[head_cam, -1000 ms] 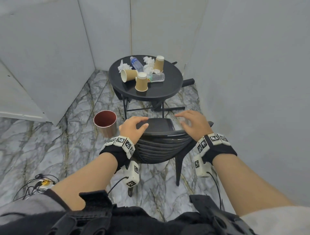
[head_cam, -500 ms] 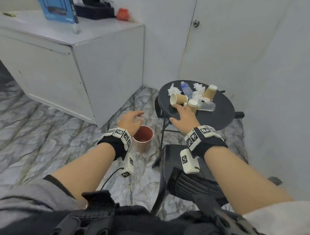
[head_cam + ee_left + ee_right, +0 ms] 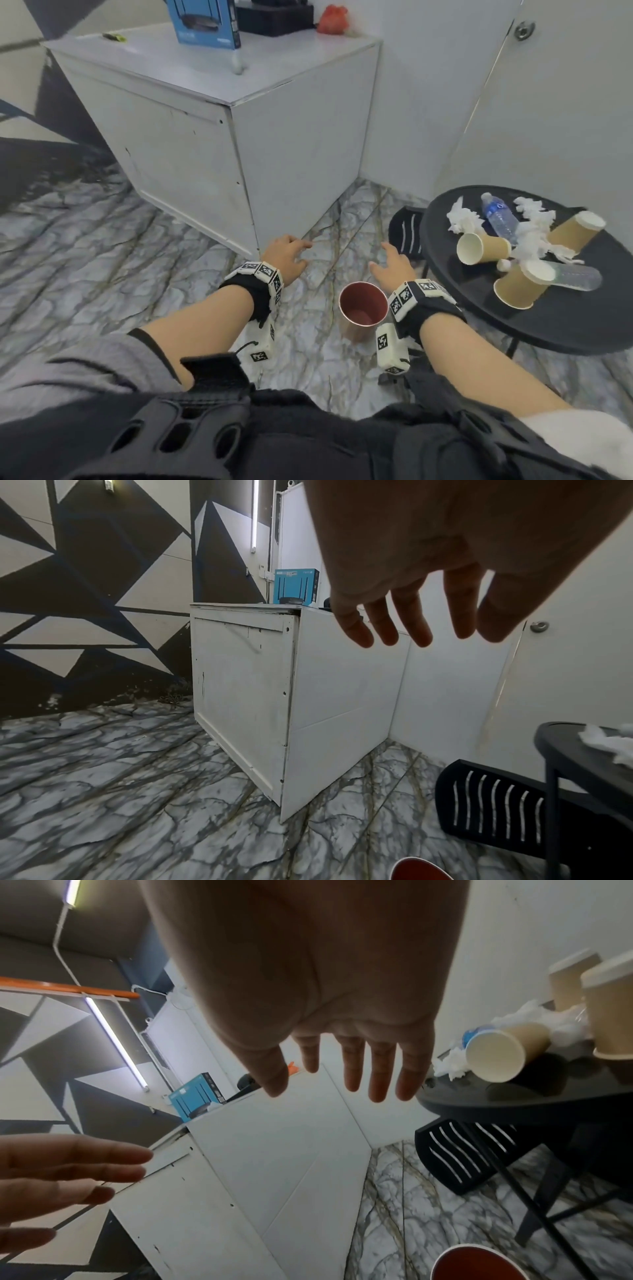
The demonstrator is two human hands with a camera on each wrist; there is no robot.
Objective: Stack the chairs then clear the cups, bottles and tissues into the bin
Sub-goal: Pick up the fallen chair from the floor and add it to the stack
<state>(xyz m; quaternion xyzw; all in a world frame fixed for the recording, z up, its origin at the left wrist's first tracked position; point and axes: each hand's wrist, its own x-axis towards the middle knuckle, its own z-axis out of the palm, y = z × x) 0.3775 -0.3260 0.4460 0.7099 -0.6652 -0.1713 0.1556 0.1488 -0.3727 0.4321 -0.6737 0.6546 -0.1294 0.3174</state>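
Both my hands hang empty over the marble floor with fingers spread. The left hand is in front of the white cabinet's corner. The right hand hovers just beyond the copper bin, close to the backrest of a black slatted chair tucked behind the round black table. On the table lie paper cups, a blue-labelled bottle, a clear bottle and crumpled tissues. The wrist views show the open left fingers and the open right fingers, with the chair low beside the table.
A white cabinet stands at the left with a blue box on top. White walls and a door close off the corner behind the table. Open marble floor spreads to the left.
My hands have come off the back of the chair they were on a second ago. That chair has left the view, which swung left, and both hands now hover near the bin.
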